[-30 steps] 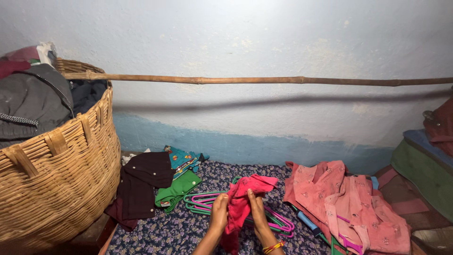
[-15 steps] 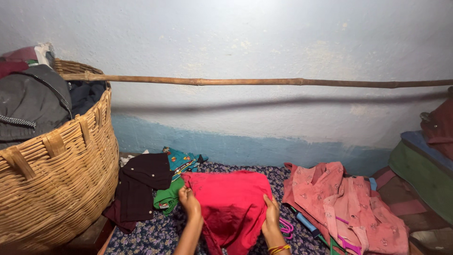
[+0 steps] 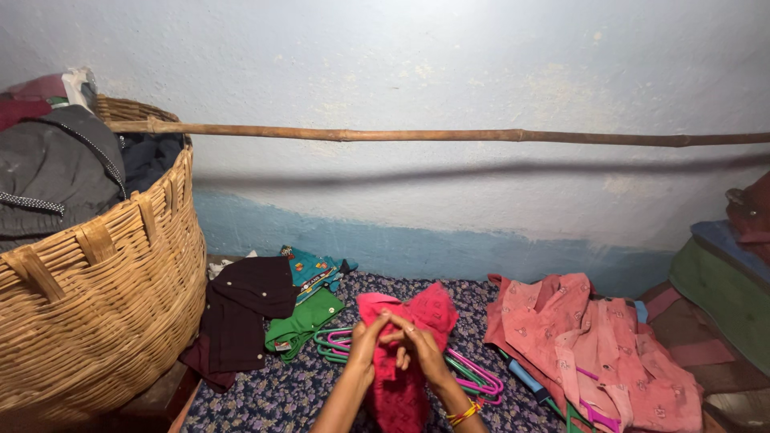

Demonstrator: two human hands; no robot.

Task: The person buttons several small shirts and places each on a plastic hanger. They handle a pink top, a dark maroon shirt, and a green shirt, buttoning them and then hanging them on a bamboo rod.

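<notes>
Both my hands hold a bright pink-red garment (image 3: 405,381) bunched up in front of me, low in the middle of the view. My left hand (image 3: 366,345) grips its left side and my right hand (image 3: 420,349), with bangles at the wrist, grips its right side; the fingers meet over the cloth. Under the garment lie several plastic hangers (image 3: 469,378), pink and green, on a dark flowered cloth (image 3: 273,397).
A big woven basket (image 3: 104,297) full of dark clothes stands at left. A dark maroon shirt (image 3: 245,309) and green and teal clothes (image 3: 309,309) lie beside it. A pink patterned garment (image 3: 597,345) lies at right. A bamboo pole (image 3: 449,136) runs across the wall.
The garment was bunched, then spread wide between my hands half a second ago. Now my hands have come together and it is gathered again.
</notes>
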